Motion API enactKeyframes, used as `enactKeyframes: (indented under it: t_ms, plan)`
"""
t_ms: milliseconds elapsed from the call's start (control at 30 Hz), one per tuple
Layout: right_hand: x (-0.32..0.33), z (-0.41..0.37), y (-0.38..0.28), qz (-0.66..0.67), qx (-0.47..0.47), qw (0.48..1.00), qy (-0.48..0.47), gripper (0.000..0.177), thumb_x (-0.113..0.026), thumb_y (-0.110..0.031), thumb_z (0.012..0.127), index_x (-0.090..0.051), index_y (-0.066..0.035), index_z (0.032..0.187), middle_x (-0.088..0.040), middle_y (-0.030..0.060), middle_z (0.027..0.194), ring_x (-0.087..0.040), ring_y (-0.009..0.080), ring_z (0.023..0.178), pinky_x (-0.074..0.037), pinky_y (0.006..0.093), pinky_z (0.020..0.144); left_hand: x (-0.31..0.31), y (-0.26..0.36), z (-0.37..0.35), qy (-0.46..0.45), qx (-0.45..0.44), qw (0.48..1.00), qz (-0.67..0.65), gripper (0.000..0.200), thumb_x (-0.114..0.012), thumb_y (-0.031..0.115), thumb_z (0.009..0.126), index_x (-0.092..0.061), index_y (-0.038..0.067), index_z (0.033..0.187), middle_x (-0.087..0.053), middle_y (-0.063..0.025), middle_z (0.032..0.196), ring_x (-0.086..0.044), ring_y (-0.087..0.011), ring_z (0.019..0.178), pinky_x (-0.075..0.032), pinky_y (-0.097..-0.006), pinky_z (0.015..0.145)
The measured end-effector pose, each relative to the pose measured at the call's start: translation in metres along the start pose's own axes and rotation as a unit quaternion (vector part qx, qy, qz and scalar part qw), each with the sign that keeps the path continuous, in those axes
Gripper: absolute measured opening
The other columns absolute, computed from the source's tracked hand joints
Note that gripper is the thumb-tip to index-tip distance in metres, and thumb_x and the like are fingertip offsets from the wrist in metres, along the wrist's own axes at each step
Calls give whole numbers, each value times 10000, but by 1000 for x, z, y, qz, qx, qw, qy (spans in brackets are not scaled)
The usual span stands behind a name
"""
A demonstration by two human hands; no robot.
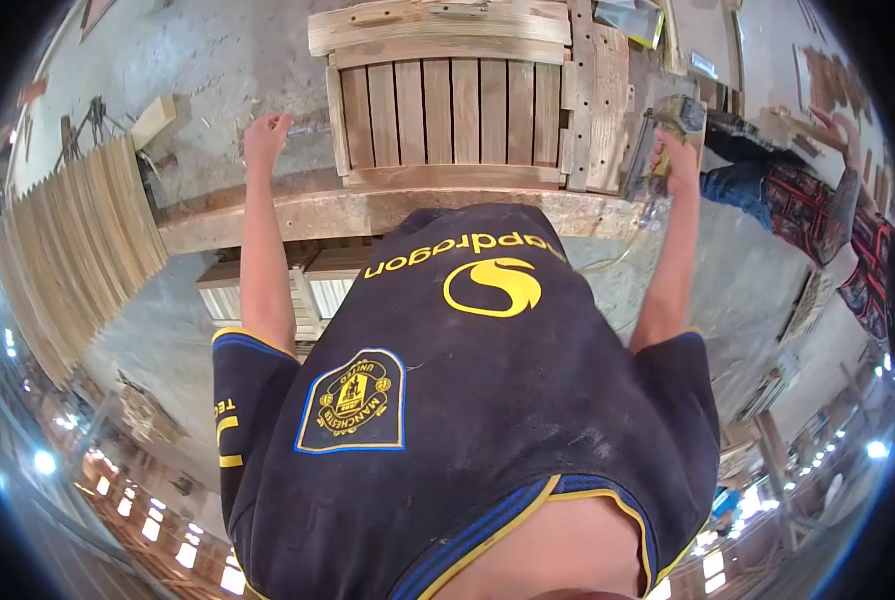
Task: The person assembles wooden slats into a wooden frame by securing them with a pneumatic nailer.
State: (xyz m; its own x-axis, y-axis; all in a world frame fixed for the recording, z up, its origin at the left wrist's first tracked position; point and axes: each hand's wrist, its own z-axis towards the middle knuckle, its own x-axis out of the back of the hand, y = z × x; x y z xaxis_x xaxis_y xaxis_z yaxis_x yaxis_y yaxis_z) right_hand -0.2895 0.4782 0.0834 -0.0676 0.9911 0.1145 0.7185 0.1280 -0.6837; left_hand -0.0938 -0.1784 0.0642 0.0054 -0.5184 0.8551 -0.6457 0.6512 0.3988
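Note:
A slatted wooden panel in a frame (452, 112) lies on the workbench in front of me, between my hands. My left hand (265, 138) is over the bench to the left of the panel, apart from it. Its fingers are loosely bent and a little apart, with nothing visible in them. On the right, my right hand (675, 158) is closed around part of a bulky grey and tan tool (681, 116). My fingers and the blur hide which kind of tool it is.
Several wooden slats (77, 250) form a stack at the left. The bench's worn front edge (307, 215) runs before my body. Drilled boards (602, 110) lie right of the panel. A co-worker in a patterned shirt (807, 210) is at the far right.

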Motion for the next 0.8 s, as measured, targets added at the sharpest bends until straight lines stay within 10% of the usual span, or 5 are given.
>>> enactKeyframes:
  t_ms: [133, 333, 800]
  plan:
    - [-67, -36, -29, 17, 29, 996, 88, 230, -693, -269, 821, -572, -79, 870, -514, 41, 605, -504, 144, 450, -392, 291, 371, -10, -20, 8, 60, -22, 998, -27, 370, -592, 432, 824, -695, 84, 896, -650, -121, 698, -639, -259, 662, -469, -361, 646]
    - [-143, -29, -41, -11, 4, 1000, -17, 200, -673, -226, 819, -562, -59, 829, -494, 37, 580, -465, 135, 414, -385, 304, 362, -13, -24, 18, 17, 40, 996, -76, 353, -550, 424, 830, -708, 113, 881, -629, -86, 645, -619, -207, 581, -447, -335, 603]
    - [-178, -28, -38, -66, 12, 998, -7, 165, -629, -211, 857, -551, -65, 861, -453, 9, 557, -434, 120, 409, -363, 302, 377, -14, -18, 12, 123, 63, 977, -160, 311, -577, 394, 822, -721, 119, 843, -578, -33, 557, -547, -142, 487, -412, -302, 538]
